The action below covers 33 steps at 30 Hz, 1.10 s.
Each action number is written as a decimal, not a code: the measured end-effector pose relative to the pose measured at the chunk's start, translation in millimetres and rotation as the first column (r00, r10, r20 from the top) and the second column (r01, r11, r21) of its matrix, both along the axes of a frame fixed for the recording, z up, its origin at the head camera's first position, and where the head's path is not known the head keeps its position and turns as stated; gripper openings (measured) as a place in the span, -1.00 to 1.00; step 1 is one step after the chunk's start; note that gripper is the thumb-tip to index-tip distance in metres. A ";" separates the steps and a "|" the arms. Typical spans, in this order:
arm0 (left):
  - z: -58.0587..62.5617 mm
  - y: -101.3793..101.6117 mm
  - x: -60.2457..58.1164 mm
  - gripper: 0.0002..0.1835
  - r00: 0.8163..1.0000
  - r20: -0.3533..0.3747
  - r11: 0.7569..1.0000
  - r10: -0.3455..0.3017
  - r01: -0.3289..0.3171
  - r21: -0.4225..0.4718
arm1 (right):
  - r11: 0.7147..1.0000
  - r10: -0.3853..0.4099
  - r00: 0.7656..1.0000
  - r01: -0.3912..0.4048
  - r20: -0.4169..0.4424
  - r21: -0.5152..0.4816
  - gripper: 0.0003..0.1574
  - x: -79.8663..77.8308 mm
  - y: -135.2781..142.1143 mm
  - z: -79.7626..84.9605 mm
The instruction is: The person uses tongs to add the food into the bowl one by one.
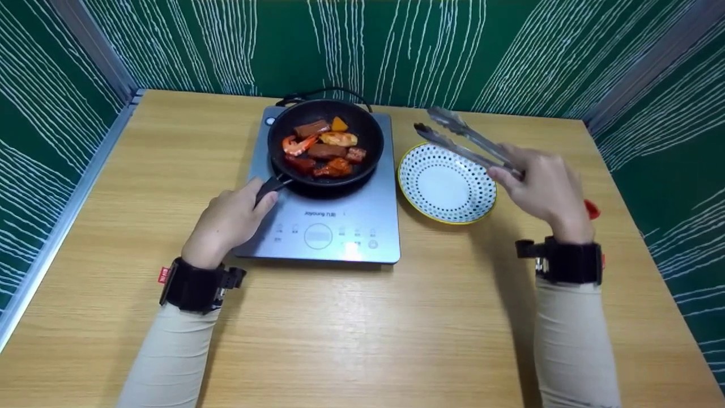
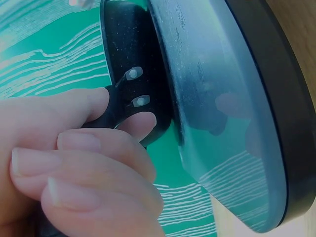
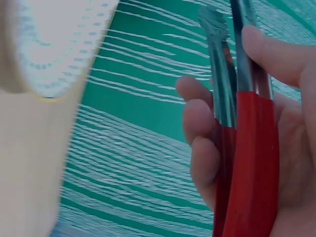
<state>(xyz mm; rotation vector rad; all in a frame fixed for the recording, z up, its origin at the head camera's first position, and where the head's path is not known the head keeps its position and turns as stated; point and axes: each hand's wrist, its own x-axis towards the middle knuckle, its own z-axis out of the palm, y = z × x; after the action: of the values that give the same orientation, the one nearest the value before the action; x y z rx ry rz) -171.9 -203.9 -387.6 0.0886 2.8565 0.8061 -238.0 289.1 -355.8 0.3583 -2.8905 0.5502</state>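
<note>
My left hand (image 1: 229,221) grips the black handle (image 1: 271,187) of a frying pan (image 1: 374,150) on an induction cooktop (image 1: 351,226). In the pan lie a shrimp (image 1: 294,147), a yellow piece (image 1: 338,124), brown sausage-like pieces (image 1: 327,151) and reddish pieces (image 1: 334,168). My right hand (image 1: 544,184) holds metal tongs (image 1: 473,139) with red grips (image 3: 252,158). Their tips are apart with nothing visible between them, above the far rim of a dotted plate (image 1: 447,190). The right wrist view shows fingers and thumb curled round the tongs.
The plate stands on the wooden table (image 1: 362,328), just right of the cooktop. A black cord (image 1: 334,89) runs behind the pan. Green panels with white lines (image 1: 396,51) enclose the table at the back and both sides.
</note>
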 end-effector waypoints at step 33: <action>1.0 1.1 1.9 -0.65 1.000 0.004 1.000 -0.005 0.005 0.020 | 0.998 -0.048 0.983 0.040 0.180 0.046 -0.14 -13.3 9.4 -69.2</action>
<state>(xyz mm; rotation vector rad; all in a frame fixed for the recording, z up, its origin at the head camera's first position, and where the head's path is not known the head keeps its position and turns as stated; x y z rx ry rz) -170.0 -202.8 -386.6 0.0963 2.8440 0.8324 -251.3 298.5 -425.0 0.2616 -3.0803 0.5409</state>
